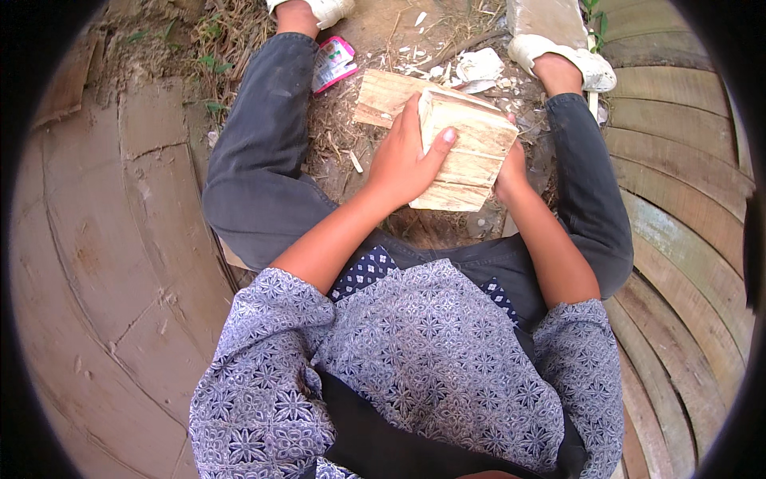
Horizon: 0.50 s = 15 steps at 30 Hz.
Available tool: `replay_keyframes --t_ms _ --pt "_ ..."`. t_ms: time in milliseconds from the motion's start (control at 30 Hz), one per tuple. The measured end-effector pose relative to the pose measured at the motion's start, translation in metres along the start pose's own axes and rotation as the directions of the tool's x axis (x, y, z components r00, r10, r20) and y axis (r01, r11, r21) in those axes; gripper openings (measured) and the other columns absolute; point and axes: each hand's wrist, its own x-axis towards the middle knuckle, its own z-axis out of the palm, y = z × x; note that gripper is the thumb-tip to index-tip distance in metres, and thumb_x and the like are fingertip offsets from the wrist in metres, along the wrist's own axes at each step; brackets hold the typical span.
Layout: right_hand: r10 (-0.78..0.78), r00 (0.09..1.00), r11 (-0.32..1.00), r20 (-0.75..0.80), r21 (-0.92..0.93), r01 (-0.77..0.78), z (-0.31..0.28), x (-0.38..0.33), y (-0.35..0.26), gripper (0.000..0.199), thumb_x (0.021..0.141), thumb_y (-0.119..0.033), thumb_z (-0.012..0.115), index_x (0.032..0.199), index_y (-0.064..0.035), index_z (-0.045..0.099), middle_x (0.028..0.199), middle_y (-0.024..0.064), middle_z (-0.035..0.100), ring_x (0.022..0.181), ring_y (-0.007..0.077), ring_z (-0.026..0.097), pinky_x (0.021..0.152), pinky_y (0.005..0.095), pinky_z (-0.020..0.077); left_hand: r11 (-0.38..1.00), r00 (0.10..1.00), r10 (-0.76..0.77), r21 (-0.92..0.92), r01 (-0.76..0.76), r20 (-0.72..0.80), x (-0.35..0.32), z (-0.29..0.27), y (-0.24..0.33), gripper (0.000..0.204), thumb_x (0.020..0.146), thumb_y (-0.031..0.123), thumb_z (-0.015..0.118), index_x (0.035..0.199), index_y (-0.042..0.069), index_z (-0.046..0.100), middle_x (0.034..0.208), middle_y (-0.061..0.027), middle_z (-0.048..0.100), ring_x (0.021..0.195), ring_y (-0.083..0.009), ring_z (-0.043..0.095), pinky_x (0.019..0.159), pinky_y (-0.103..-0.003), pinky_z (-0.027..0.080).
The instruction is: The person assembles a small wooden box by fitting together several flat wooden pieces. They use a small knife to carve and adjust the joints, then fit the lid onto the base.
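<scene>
I see a pale, rough-grained wood block (467, 152), upper centre; left hand (403, 160) & right hand (511, 168) both grasping it.

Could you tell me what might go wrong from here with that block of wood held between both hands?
The wooden block is rough and splintery, and the bare left hand wraps over its top, so splinters seem possible. The right hand is mostly hidden behind it, so its grip cannot be judged; a slip might drop the block onto the board below.

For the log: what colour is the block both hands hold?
Pale tan, streaked wood block, seen in the head view.
</scene>
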Motion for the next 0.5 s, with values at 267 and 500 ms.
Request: replay_keyframes --t_ms 267,500 --pt "0.051 0.963 0.997 0.263 0.038 -0.063 0.002 -0.009 -0.032 0.076 0.101 -0.063 0.031 0.136 0.0027 0.049 0.123 0.0183 0.064 0.111 0.0259 0.064 0.096 0.0372 0.0515 0.868 0.959 -0.26 -0.408 0.284 0.116 0.005 0.015 -0.017 0.09 0.078 0.061 0.074 0.126 -0.01 0.048 0.119 -0.0264 0.063 0.112 -0.0336 0.064 0.096 -0.039 0.049" --pt "-0.239 0.941 0.919 0.239 -0.259 0.298 -0.003 -0.005 -0.015 0.057 0.101 -0.049 0.05 0.128 0.0016 0.052 0.118 0.0129 0.062 0.106 0.0174 0.059 0.093 0.0317 0.0467 0.888 0.959 -0.28 -0.365 0.279 0.052 0.006 0.012 -0.014 0.097 0.075 0.068 0.074 0.124 -0.012 0.048 0.116 -0.0269 0.065 0.109 -0.0346 0.065 0.095 -0.04 0.05"
